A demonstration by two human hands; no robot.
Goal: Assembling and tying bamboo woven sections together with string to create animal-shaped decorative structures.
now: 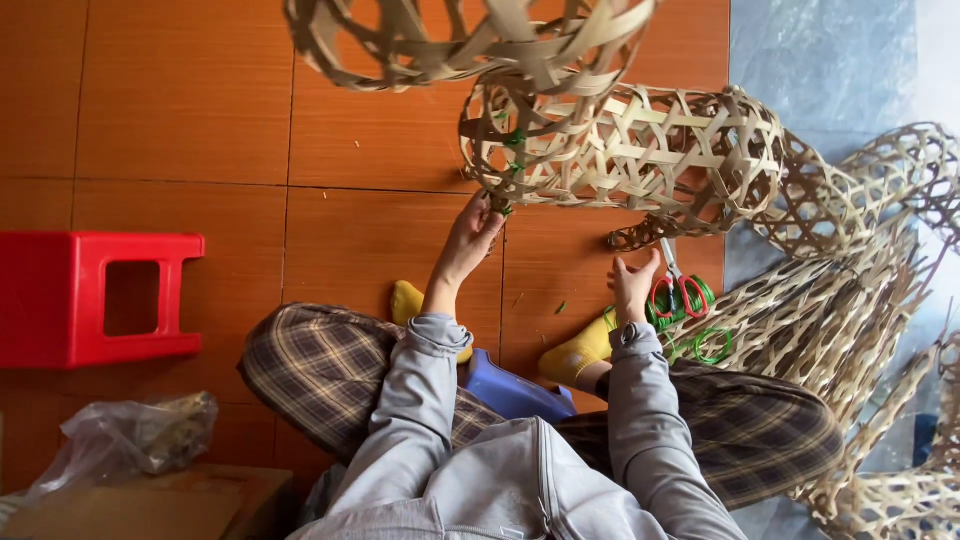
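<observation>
Looking down from the head camera, the view shows a seated person with crossed legs on an orange tiled floor (190, 110). The left hand (468, 238) reaches forward and pinches the rim of a woven bamboo basket (625, 150) at its open left end; the fingers close on the rim strips, apparently to steady the piece against rolling. The basket lies on its side on the floor ahead of the person. Its long axis runs left to right across the view, with the open mouth pointing left and the far end pointing right toward a heap of unfinished bamboo weaving (850, 290).

The right hand (633, 283) rests low beside the right knee, fingers loosely curled and touching red-handled scissors (675, 290); whether it grips them cannot be told. Green plastic ties (712, 345) lie just beside the scissors, within easy reach of that hand.

A second woven basket (460, 40) hangs into the upper edge of the view, above the first. A red plastic stool (95, 298) stands well apart to the left. A clear plastic bag (130, 435) lies near the left knee, beside a cardboard box (150, 505).
</observation>
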